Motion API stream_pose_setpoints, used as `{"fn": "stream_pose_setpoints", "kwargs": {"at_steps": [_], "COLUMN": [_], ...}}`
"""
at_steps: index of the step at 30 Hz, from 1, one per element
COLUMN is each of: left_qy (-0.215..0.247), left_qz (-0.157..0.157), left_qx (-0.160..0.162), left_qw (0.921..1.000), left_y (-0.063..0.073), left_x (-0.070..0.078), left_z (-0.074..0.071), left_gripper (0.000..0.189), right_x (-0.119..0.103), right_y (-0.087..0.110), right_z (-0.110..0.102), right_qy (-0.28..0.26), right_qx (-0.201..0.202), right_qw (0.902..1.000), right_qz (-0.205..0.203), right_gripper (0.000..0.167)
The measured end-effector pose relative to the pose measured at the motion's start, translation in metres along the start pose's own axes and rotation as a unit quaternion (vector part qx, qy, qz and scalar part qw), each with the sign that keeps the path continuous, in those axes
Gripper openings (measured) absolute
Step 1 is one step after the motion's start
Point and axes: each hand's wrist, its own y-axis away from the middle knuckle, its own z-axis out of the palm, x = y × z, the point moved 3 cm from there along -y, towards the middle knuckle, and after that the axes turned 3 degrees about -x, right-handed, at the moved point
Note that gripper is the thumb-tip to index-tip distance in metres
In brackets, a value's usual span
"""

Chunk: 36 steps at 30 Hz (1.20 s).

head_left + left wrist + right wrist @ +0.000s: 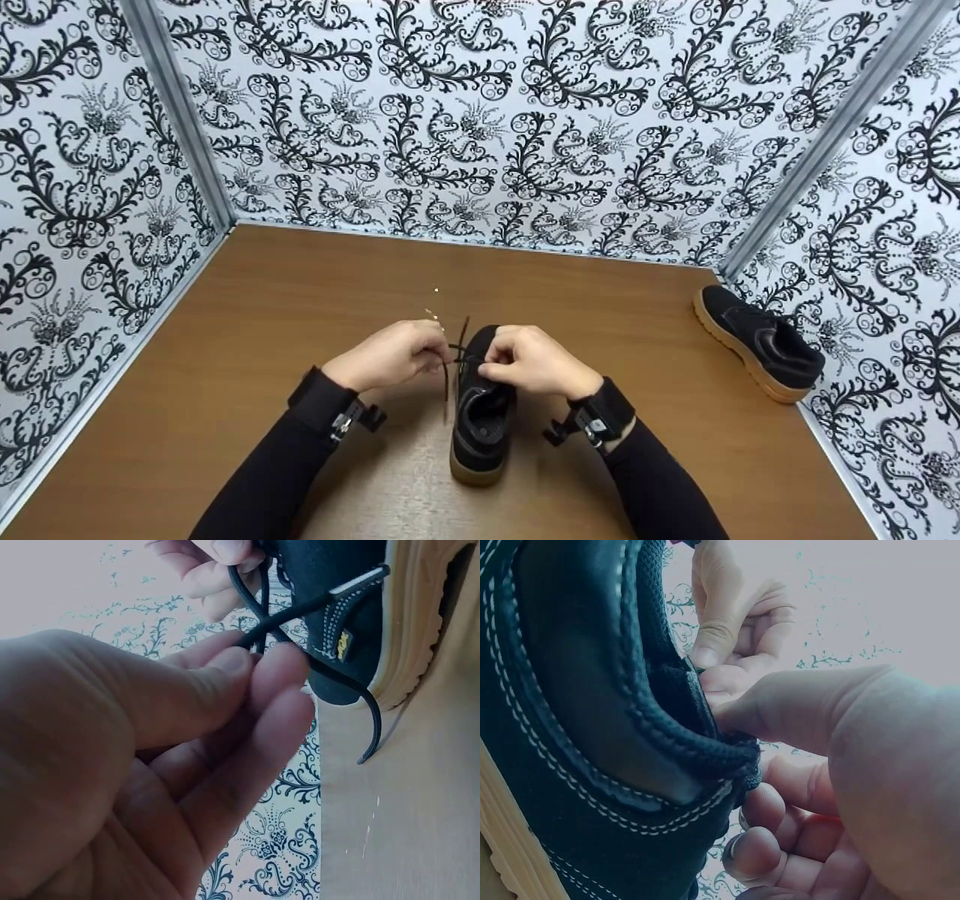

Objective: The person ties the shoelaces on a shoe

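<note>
I judge the lace (268, 621) light, pliable and sturdy; grip behind its ends (round cord may slip). I expect the shoe (480, 454) to be firm-soled with a softer upper. The left hand (394, 356) pinches the lace; the right hand (536, 364) appears to pinch it too, its grip partly hidden. The shoe, black, white-stitched, tan-soled, stands upright on the tabletop (337, 277) near both hands.

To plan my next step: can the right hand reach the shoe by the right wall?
Probably yes: the right hand has a free path to the far shoe, but holds the lace.
</note>
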Motion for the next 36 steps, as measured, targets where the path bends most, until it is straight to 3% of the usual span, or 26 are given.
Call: {"fn": "stream_pose_setpoints", "kwargs": {"at_steps": [8, 17, 22, 25, 30, 36], "left_qy": [0.017, 0.099, 0.108, 0.14, 0.213, 0.257], "left_qz": [0.021, -0.029, -0.037, -0.051, -0.082, -0.086], "left_qx": [0.011, -0.027, -0.037, -0.036, -0.044, -0.058], "left_qw": [0.9996, 0.9943, 0.9928, 0.9882, 0.9725, 0.9609], "left_y": [0.0007, 0.0018, 0.0011, 0.0014, 0.003, 0.0025], "left_x": [0.0006, 0.0007, 0.0011, -0.0003, 0.0009, 0.0052], "left_z": [-0.0027, -0.0036, -0.0038, -0.0037, -0.0043, -0.0016], "left_gripper": [0.014, 0.02, 0.013, 0.008, 0.008, 0.008], "right_x": [0.0002, -0.0002, -0.0003, -0.0008, -0.0016, 0.0003], "right_y": [-0.0006, -0.0003, 0.0, 0.0, -0.0003, -0.0016], "right_z": [-0.0008, -0.0014, -0.0014, -0.0015, -0.0015, -0.0014], "right_qy": [0.002, 0.004, 0.0, 0.0, -0.005, -0.023], "right_qx": [-0.004, -0.004, -0.002, 0.0, 0.001, 0.0], "right_qw": [1.0, 1.0, 1.0, 1.0, 1.0, 0.9997], "right_qz": [0.004, 0.007, 0.006, 0.0, -0.005, 0.005], "right_gripper": [0.016, 0.014, 0.014, 0.013, 0.012, 0.013]}}
